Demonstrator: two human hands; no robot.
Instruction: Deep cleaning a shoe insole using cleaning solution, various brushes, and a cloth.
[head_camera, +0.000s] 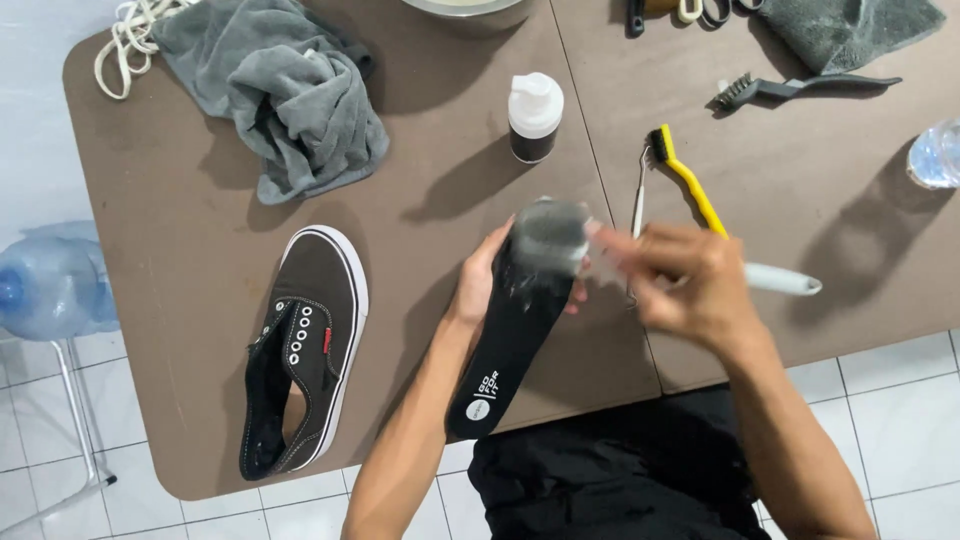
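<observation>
I see my left hand (480, 280) clamped on a black foam insole (505, 340), held up off the brown desk (180, 300) near its front edge for access. My right hand (690, 285), blurred, grips a white-handled brush (560, 235) on its toe. A black laceless canvas shoe (305, 345) lies left.

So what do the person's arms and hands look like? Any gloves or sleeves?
No gloves: the left hand and right hand are bare. Both forearms are bare too, with no sleeves, watch or rings visible. The right hand looks blurry. Black clothing shows below.
</observation>
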